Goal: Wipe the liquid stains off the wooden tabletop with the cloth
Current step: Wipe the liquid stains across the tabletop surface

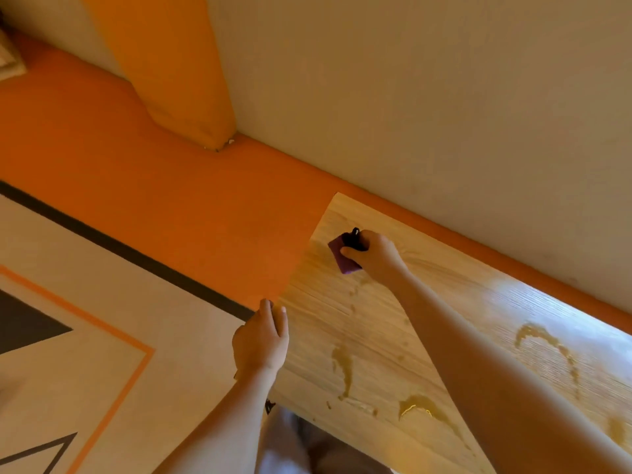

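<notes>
A: Position check. Where is the cloth?

B: Purple cloth [342, 261] sits at the far left corner of the wooden tabletop [393, 313], lying on the wood. The right hand [374, 255] is clamped on it, fingers curled round its top. A dark bit [354, 235] sticks out above the fingers; cannot tell what it is.

A: Left hand?

B: Left hand [261, 336] rests on the table's left edge, fingers laid fairly straight, holding nothing. It looks like bracing.

A: Stains?

B: At least 4 amber patches, all nearer the person than the cloth:
- a streak [343, 366] near the left edge
- a puddle [420, 403] by the near edge
- a curved trail [543, 340] in the glare at right
- 1 more [617, 427] at far right

A few small drops [354, 293] lie just on the near side of the cloth.

A: So the wiping is hardly begun?

B: Judged so. For the stroke, the person should flatten the cloth under the palm rather than bunch it. Pull toward the body through the drops, then the streak, pressing evenly. The liquid looks thick and likely to smear, so each patch is best worked from its rim inward. Turn to a clean face between patches, and keep the puddle from running off the near edge.
</notes>
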Demonstrator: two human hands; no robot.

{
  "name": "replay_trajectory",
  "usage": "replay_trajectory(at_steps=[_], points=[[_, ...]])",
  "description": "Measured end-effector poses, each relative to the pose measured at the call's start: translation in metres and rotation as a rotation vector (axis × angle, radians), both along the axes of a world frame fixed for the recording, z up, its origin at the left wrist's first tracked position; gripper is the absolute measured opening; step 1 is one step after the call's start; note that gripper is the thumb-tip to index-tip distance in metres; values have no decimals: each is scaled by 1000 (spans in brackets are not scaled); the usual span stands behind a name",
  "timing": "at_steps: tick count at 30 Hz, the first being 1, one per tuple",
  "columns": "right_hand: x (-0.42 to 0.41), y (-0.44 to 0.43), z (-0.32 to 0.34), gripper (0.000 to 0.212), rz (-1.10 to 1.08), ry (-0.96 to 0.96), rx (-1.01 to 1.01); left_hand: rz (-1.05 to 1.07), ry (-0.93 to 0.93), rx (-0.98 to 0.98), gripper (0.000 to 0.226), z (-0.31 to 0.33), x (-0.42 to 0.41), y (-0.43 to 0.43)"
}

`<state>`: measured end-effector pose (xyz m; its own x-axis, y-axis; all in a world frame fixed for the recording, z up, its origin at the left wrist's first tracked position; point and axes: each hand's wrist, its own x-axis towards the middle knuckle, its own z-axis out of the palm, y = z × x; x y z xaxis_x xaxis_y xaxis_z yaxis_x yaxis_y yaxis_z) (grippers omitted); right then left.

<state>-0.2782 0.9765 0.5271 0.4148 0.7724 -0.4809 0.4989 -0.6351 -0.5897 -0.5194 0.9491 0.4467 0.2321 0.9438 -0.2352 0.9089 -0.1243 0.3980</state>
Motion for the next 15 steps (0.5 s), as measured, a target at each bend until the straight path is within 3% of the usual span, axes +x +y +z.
replay_trajectory(at_steps=[7, 12, 15], points=[[44, 64, -24, 16, -196, -106, 222, 6, -47, 57, 41, -10, 1, -1], [50, 106, -43, 14, -157, -158, 226, 9, -45, 98, 49, -14, 1, 1], [28, 110, -49, 10, 22, -236, 254, 2, -21, 99, 47, -14, 1, 1]])
